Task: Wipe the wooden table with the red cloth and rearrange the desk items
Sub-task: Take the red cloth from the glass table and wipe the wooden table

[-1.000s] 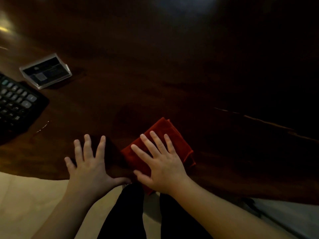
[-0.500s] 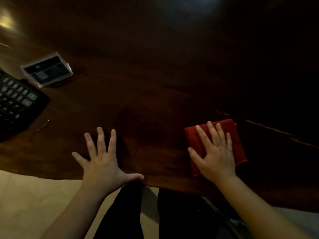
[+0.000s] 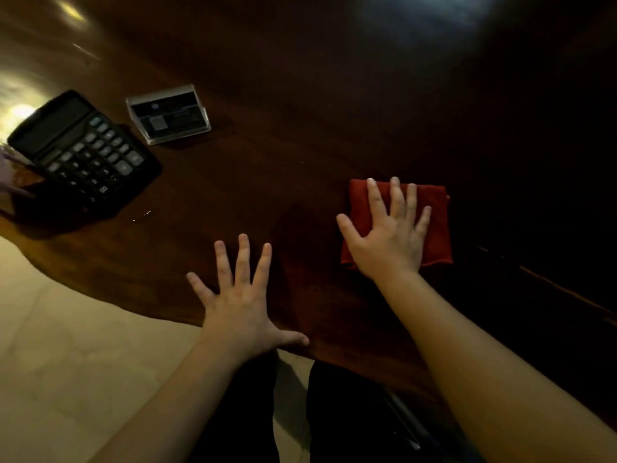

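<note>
A folded red cloth (image 3: 437, 225) lies flat on the dark wooden table (image 3: 300, 145), right of centre. My right hand (image 3: 390, 235) presses down on it, palm flat and fingers spread. My left hand (image 3: 243, 302) rests flat on the bare wood near the table's front edge, fingers apart, holding nothing. A black calculator (image 3: 83, 152) lies at the left, and a clear card holder (image 3: 168, 113) with dark cards stands just beyond it.
The table's curved front edge runs from the left down to the middle, with pale floor (image 3: 66, 362) below it. My dark-trousered legs (image 3: 240, 412) are under the edge. A pale blurred object (image 3: 6, 172) shows at the far left. The far right of the table is in deep shadow.
My right hand slid the red cloth to the right and a little farther from me. The left hand stayed flat on the wood. The view swung left, showing the whole calculator.
</note>
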The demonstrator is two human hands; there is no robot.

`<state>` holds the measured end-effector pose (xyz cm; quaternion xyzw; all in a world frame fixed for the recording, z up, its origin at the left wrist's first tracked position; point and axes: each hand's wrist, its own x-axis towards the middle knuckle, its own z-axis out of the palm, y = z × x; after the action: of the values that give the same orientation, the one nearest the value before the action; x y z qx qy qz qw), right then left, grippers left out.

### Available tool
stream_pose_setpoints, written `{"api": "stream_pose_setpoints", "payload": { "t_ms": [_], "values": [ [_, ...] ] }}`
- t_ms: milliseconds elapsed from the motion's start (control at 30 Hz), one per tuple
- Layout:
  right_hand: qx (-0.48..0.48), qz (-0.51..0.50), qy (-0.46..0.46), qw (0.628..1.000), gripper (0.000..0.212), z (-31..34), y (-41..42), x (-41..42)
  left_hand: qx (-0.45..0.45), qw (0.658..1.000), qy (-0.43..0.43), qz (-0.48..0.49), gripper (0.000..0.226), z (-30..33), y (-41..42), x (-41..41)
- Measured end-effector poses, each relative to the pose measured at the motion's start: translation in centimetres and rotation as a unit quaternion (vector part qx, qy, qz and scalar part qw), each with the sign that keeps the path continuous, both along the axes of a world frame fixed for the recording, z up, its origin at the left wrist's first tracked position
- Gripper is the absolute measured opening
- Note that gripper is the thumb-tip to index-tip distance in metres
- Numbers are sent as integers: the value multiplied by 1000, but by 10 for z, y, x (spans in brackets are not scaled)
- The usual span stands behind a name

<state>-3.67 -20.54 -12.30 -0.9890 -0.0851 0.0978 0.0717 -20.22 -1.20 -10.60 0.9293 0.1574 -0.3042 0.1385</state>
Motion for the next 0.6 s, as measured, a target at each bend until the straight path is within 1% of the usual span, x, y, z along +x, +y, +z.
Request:
{"api": "stream_pose_setpoints", "payload": {
  "t_ms": [133, 267, 433, 600],
  "values": [
    [7, 85, -14, 996, 88, -1, 33, -27, -9, 1000, -7, 10, 160, 1, 3, -1],
    [32, 159, -24, 986, 86, -4, 42, -57, -3, 1000, -16, 17, 160, 2, 4, -3],
    [48, 233, 2, 971, 83, -4, 29, -82, 10, 1000, 5, 7, 157, 5, 5, 0],
    [55, 290, 35, 955, 82, 0, -1, -101, 30, 999, 13, 23, 151, 12, 2, 1]
  ]
}}
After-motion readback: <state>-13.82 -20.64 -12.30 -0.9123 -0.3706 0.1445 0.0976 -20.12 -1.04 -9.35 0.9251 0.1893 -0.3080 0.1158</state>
